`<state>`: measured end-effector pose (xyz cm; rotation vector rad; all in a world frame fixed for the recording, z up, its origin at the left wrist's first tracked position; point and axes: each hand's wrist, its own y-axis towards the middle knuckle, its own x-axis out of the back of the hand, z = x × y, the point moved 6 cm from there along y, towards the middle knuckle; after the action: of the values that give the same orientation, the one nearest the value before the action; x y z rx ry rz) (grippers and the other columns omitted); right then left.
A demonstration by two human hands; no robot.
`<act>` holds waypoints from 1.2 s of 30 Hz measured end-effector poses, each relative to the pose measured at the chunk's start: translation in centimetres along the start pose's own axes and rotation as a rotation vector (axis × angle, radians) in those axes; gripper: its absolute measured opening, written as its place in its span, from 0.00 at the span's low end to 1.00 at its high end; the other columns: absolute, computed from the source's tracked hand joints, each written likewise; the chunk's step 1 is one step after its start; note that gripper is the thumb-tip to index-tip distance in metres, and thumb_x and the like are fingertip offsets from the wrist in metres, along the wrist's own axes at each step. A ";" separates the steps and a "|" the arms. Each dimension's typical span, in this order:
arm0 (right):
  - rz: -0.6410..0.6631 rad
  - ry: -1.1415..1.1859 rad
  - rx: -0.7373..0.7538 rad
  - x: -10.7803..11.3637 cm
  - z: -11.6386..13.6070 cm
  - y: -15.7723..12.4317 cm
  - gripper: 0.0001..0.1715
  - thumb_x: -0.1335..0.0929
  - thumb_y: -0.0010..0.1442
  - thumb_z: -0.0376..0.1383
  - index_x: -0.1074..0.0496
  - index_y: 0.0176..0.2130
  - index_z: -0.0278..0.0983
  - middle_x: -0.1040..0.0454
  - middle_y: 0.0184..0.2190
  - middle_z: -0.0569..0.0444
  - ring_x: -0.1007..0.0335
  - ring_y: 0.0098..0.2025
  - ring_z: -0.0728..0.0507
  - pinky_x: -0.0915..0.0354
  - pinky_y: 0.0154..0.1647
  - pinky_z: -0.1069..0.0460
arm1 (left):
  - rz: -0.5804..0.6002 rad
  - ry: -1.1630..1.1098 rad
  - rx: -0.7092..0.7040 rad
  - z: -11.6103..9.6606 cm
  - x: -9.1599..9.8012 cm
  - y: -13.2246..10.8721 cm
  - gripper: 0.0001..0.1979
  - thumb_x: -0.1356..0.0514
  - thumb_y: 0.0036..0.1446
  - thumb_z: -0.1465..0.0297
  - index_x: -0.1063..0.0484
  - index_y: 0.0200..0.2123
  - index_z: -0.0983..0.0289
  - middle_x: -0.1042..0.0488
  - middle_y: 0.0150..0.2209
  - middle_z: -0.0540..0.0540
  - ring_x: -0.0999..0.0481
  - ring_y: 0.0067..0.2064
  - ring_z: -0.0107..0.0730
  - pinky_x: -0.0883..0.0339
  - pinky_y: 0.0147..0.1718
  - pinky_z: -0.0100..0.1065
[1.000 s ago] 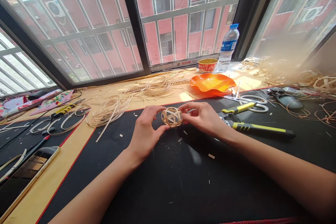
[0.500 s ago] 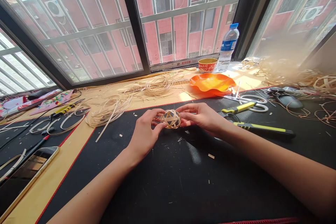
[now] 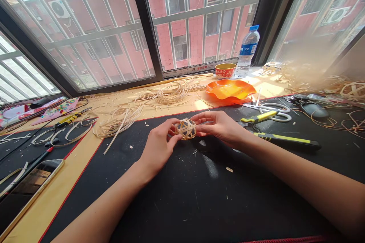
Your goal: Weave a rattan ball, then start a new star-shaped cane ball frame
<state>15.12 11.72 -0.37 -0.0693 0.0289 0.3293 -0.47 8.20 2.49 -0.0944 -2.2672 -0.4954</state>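
Note:
A small open-weave ball (image 3: 186, 129) of pale flat strips, with gaps between them, is held just above the black mat (image 3: 182, 197). My left hand (image 3: 161, 136) grips its left side, thumb at the front and fingers behind. From the right, the fingers of my right hand (image 3: 213, 126) are closed on the ball's other side. Some fingertips are hidden behind the weave. Pliers with yellow-and-black handles (image 3: 282, 139) lie right of my right hand, partly covered by the forearm.
Coils of thin strips (image 3: 119, 119) lie on the mat's far left edge. An orange wavy dish (image 3: 230, 90), a red tin (image 3: 225, 71) and a water bottle (image 3: 247, 52) stand by the window. White-handled scissors (image 3: 275, 112) lie at right, a phone (image 3: 31, 193) at left.
The ball has turned a little between my fingers, so its strips show a different pattern, and it has shifted slightly right. Both hands keep their hold with almost no movement.

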 end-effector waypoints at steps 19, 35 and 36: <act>0.027 0.349 -0.210 -0.5 -1.3 0.0 0.08 0.32 0.51 0.23 0.23 0.32 0.31 0.21 0.33 0.50 0.26 0.32 0.50 0.28 0.37 0.59 | -0.134 0.235 -0.242 -1.8 0.7 -0.6 0.19 0.36 0.49 0.75 0.32 0.45 0.60 0.38 0.50 0.58 0.30 0.45 0.39 0.32 0.45 0.43; 0.088 0.321 -0.146 -1.3 -1.4 -0.5 0.12 0.25 0.46 0.29 0.26 0.34 0.31 0.23 0.32 0.52 0.25 0.33 0.48 0.27 0.40 0.54 | -0.195 0.284 -0.458 -3.3 0.7 -1.5 0.04 0.40 0.54 0.76 0.27 0.33 0.63 0.35 0.49 0.60 0.31 0.51 0.43 0.33 0.47 0.45; 0.092 0.322 -0.146 -1.4 -1.4 -0.5 0.12 0.24 0.45 0.30 0.26 0.33 0.31 0.23 0.32 0.52 0.25 0.32 0.48 0.27 0.39 0.54 | -0.198 0.284 -0.465 -3.3 0.7 -1.5 0.04 0.40 0.55 0.76 0.27 0.33 0.63 0.34 0.49 0.60 0.31 0.50 0.42 0.33 0.47 0.45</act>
<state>13.98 10.70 -1.69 -0.2659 0.3277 0.4091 1.07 5.45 4.50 -0.0296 -1.8580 -1.0660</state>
